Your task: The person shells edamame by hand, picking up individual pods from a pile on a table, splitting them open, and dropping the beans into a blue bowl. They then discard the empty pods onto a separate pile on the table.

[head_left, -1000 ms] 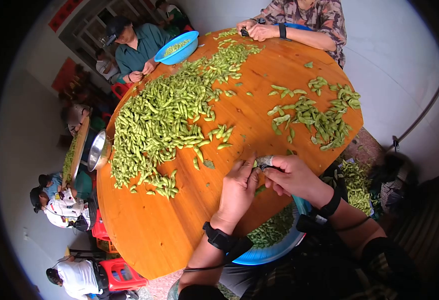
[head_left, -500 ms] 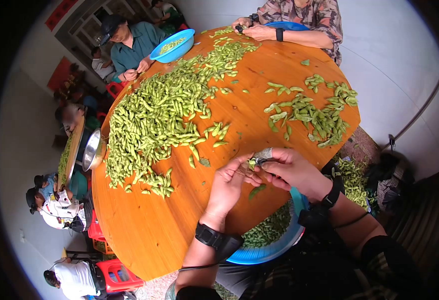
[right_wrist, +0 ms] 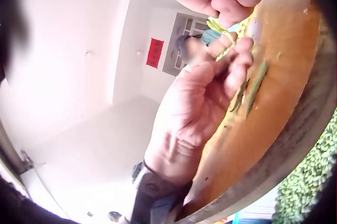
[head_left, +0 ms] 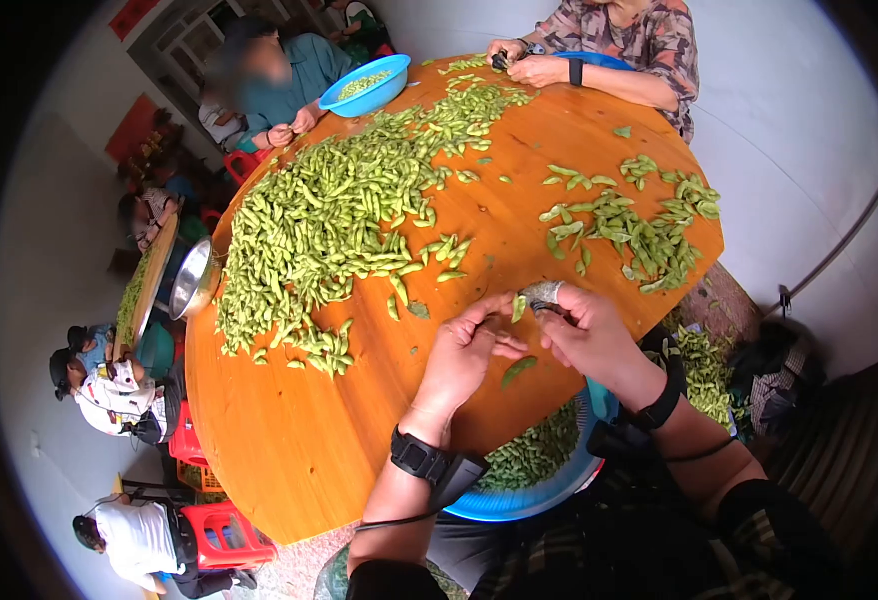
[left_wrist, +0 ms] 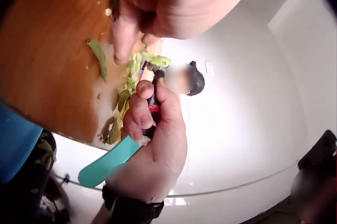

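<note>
Pod (head_left: 519, 308) lies between the left hand (head_left: 462, 355), fingers loosely bent, hold unclear, and the right hand (head_left: 599, 343), gripping a turquoise-handled tool (left_wrist: 109, 164).

We note one small pod (head_left: 519, 307), yellowish green, at the fingertips between the left hand (head_left: 462, 357) and the right hand (head_left: 599, 340), above the table (head_left: 379, 440). Its length runs nearly up-and-down in the head view; which hand bears it, we cannot tell. The right hand grips a tool (left_wrist: 108, 164): curved teal handle jutting from the palm, black-and-red part beneath the fingers, working end unclear to us.
</note>
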The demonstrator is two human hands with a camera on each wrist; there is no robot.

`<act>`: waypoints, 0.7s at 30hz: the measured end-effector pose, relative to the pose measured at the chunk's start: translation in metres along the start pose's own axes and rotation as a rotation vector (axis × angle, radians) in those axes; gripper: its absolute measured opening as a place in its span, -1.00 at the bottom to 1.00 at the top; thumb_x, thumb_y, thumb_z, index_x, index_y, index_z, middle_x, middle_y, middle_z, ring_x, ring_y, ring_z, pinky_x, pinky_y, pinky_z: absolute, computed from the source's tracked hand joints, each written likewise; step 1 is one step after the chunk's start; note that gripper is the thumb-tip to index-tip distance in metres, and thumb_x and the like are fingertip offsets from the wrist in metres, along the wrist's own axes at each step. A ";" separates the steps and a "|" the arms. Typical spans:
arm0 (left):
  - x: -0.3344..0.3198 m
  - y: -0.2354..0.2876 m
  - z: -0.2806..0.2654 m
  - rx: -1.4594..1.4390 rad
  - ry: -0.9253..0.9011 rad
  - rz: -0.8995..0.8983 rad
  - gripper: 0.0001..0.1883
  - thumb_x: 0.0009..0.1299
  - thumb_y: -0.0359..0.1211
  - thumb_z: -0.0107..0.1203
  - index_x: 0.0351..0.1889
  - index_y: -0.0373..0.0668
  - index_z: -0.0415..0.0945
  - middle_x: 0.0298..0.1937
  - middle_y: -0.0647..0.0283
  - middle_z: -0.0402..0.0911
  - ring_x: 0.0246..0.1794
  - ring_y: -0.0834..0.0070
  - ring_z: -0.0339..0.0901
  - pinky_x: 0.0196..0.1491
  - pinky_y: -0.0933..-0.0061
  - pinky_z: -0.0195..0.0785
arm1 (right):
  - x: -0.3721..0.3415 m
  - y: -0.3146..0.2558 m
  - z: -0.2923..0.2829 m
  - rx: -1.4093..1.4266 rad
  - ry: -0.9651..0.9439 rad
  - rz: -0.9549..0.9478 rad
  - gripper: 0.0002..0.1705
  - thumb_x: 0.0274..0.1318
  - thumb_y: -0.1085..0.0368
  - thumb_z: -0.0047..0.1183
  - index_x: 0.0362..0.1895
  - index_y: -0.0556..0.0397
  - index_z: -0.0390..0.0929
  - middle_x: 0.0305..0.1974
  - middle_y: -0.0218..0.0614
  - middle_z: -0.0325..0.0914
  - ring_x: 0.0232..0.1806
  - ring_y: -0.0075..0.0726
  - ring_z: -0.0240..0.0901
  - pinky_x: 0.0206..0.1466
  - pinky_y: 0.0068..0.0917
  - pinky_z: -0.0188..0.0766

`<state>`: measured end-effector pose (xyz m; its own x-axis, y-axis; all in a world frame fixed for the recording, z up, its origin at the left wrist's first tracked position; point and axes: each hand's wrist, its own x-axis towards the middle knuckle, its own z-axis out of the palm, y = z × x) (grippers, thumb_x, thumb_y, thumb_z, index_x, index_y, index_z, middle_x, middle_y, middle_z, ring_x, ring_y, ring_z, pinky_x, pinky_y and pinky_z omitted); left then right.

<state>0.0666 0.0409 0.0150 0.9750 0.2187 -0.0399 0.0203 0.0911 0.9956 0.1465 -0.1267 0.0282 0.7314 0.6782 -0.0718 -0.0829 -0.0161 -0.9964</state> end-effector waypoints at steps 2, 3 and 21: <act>-0.014 0.012 -0.001 0.228 0.054 -0.062 -0.67 0.43 -0.62 -0.22 0.10 -0.34 0.44 -0.19 0.17 0.58 -0.37 0.49 0.62 -0.26 0.50 0.53 | 0.004 0.004 -0.007 -0.029 0.043 -0.100 -0.77 0.23 0.43 -0.09 -0.05 0.13 0.51 -0.57 -0.49 0.41 -0.58 -0.69 0.30 -0.54 -0.64 0.22; -0.024 0.021 0.000 0.452 0.104 -0.131 -0.69 0.40 -0.62 -0.20 0.03 -0.33 0.48 -0.22 0.13 0.58 -0.39 0.46 0.63 -0.28 0.48 0.52 | 0.008 0.010 -0.017 -0.179 0.102 -0.205 -0.75 0.19 0.44 -0.08 -0.05 0.14 0.51 -0.58 -0.43 0.41 -0.58 -0.64 0.30 -0.52 -0.60 0.23; 0.048 0.007 -0.044 1.356 0.441 0.234 -0.84 0.29 -0.46 0.10 -0.18 -0.23 0.56 -0.16 -0.03 0.56 -0.23 -0.04 0.54 -0.15 0.14 0.46 | -0.003 -0.010 -0.054 -0.604 0.106 -0.398 -0.91 0.11 0.43 -0.06 -0.31 0.22 0.38 -0.47 0.10 0.42 -0.39 0.28 0.41 -0.39 -0.09 0.31</act>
<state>0.1034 0.0949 0.0160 0.8437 0.3983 0.3599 0.3074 -0.9081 0.2842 0.1820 -0.1681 0.0356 0.6925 0.6427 0.3277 0.5683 -0.2061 -0.7966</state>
